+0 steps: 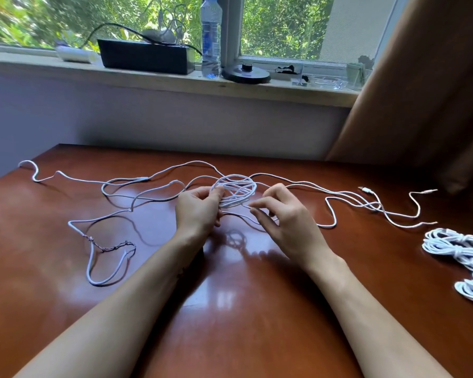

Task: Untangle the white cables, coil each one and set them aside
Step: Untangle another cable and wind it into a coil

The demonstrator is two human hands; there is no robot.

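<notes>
My left hand (198, 210) grips a small coil of white cable (238, 190) held upright above the brown table (230, 309). My right hand (283, 214) sits just right of the coil and pinches a strand of white cable between thumb and forefinger. Loose white cable (115, 184) trails in loops across the left half of the table, with a frayed, stripped stretch (107, 248) near the front left. More cable runs right to plug ends (366, 190). Two finished white coils (459, 249) lie at the right edge.
A windowsill behind the table holds a black box (145, 57), a plastic water bottle (210, 36) and a round black base (245, 73). A brown curtain (421, 91) hangs at the right.
</notes>
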